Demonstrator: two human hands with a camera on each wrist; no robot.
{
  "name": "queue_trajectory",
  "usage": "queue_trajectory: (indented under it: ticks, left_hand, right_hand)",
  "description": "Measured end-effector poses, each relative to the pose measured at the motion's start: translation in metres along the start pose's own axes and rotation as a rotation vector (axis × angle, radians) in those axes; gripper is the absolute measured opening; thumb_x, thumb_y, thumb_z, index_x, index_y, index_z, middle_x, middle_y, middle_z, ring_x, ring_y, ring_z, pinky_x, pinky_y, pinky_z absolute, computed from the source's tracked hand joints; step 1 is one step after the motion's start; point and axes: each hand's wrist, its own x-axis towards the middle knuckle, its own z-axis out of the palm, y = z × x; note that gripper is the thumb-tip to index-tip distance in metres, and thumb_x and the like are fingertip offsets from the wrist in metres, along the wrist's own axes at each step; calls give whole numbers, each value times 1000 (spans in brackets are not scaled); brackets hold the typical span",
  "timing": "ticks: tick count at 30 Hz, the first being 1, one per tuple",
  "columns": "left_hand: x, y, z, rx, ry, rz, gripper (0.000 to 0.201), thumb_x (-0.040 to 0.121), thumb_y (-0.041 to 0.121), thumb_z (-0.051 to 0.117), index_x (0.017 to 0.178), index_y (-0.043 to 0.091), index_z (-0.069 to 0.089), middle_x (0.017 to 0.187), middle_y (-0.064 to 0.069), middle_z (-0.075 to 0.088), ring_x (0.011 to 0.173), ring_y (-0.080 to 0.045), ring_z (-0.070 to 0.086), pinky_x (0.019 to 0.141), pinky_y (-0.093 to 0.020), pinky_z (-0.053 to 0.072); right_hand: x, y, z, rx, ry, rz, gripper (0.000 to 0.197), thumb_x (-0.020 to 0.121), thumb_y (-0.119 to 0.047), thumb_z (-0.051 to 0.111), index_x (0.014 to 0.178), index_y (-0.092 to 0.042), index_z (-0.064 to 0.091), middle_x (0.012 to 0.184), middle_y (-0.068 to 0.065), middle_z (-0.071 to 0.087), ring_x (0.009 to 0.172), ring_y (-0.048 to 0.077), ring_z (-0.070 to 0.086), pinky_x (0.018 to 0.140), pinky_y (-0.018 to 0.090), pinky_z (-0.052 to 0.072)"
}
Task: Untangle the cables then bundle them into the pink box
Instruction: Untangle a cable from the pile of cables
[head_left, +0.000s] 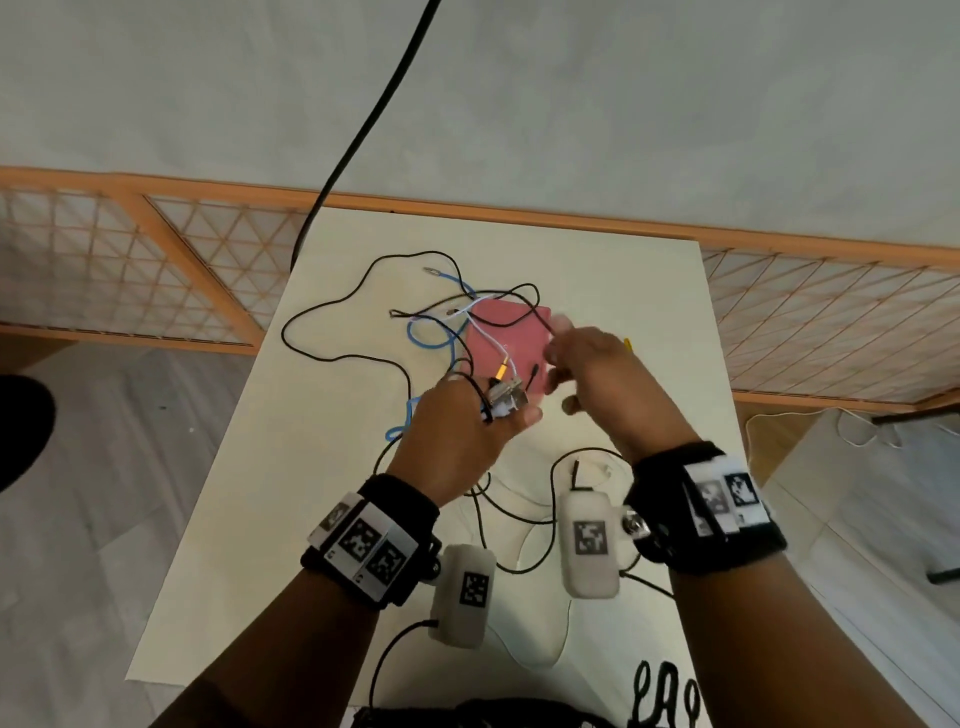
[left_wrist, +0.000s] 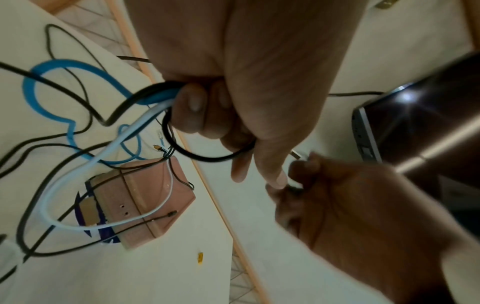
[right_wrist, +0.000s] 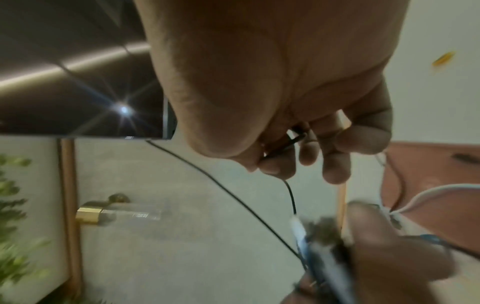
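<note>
The left hand (head_left: 462, 431) is raised over the table (head_left: 291, 467), fingers curled round a bunch of black, blue and white cables (left_wrist: 155, 96). The right hand (head_left: 597, 364) pinches one thin black cable (right_wrist: 291, 191) between thumb and fingertips. Beyond both hands, the pink box (head_left: 506, 338) sits on the table with loose cable draped over it.

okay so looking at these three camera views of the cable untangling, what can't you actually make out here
- Head view: right hand is motion-blurred, so its pinch on the thin black cable is unclear.
- Left wrist view: left hand covers the cable ends it grips.
- Head view: pink box opening can't be made out under crossing cables.
</note>
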Motion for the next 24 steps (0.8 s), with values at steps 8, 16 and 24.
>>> queue_trajectory:
  ticks: [8, 16, 24]
  left_hand:
    - [-1, -12, 13, 189, -80, 267, 44, 89, 39, 49, 97, 3, 75, 97, -15, 77, 87, -33, 73, 70, -38, 52]
    - [0, -18, -35, -234, 299, -112, 34, 90, 43, 77, 72, 23, 57, 55, 7, 54, 52, -8, 54, 61, -31, 48]
    - [5, 3, -60, -689, 364, 30, 46, 104, 40, 47, 58, 36, 51, 51, 15, 33, 42, -5, 25, 45, -19, 26]
  right_hand:
    - [31, -34, 29, -747, -548, -37, 55, 95, -61, 56, 77, -11, 69, 67, -4, 63, 62, 7, 56, 63, 23, 41]
    - [50, 6, 3, -254, -43, -145, 44, 98, -36, 63, 84, 5, 66, 55, -3, 43, 49, 10, 34, 59, 29, 31]
    - [72, 37, -18, -755, -182, -36, 16, 98, -35, 64, 102, -25, 77, 107, -4, 62, 108, 20, 60, 86, 36, 42]
